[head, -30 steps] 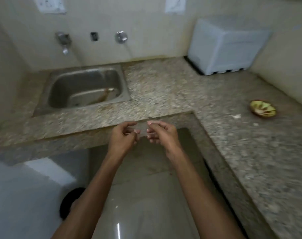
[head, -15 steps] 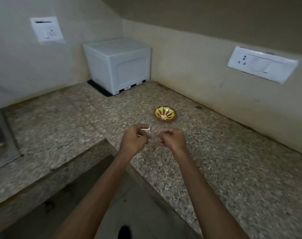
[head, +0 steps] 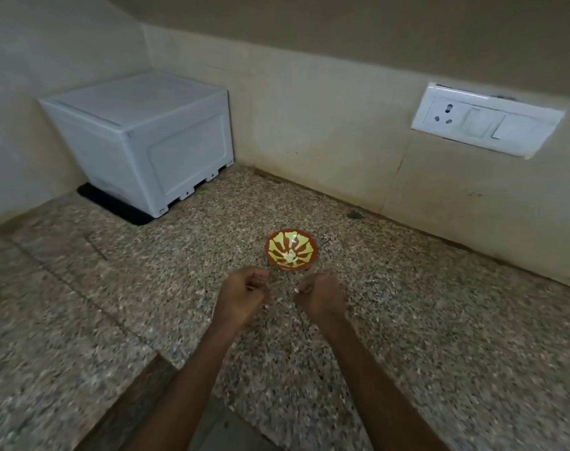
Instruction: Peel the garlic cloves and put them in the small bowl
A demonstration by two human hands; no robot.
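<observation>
Both hands have drawn up to the small bowl (head: 277, 245), now just beyond the knuckles. The left hand (head: 243, 296) and right hand (head: 321, 296) have curled fingers; blur hides whether either pinches a clove. Pale peeled cloves (head: 290, 255) already lie inside, so a drop looks near.

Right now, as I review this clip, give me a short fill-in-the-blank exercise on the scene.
The bowl stands on the ___.
The white box sits to the ___ of the bowl.
The socket plate is fixed to the ___.
The left hand and right hand hover with fingers ___.
Missing: counter; left; wall; curled.
</observation>
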